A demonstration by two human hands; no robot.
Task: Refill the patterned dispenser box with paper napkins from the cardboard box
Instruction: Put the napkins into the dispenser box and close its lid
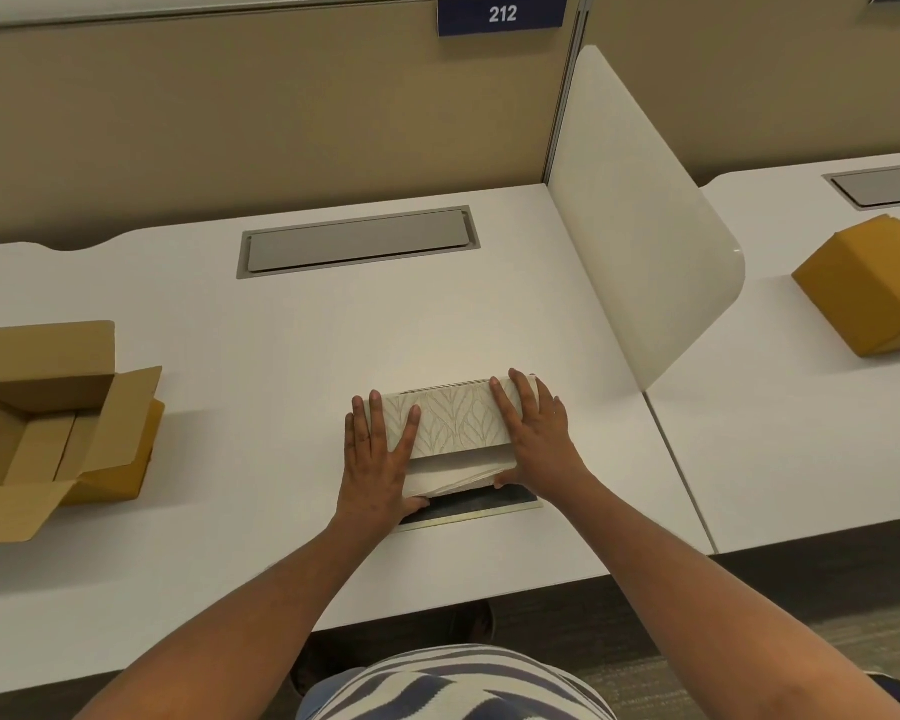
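The patterned dispenser box (455, 420), cream with a leaf design, lies on the white desk (281, 356) in front of me. White paper napkins (450, 478) show at its near open side, above a dark flat panel (468, 506) lying on the desk. My left hand (378, 459) grips the box's left end, thumb under the napkins. My right hand (536, 433) presses on the right end, thumb at the napkins' edge. The open cardboard box (48, 423) stands at the desk's far left; from here its inside looks bare of napkins.
A grey cable hatch (357, 241) is set into the desk behind the dispenser. A white curved divider (640, 241) separates the neighbouring desk on the right, where a closed brown cardboard box (868, 288) rests. A beige partition with a "212" sign (502, 13) stands at the back.
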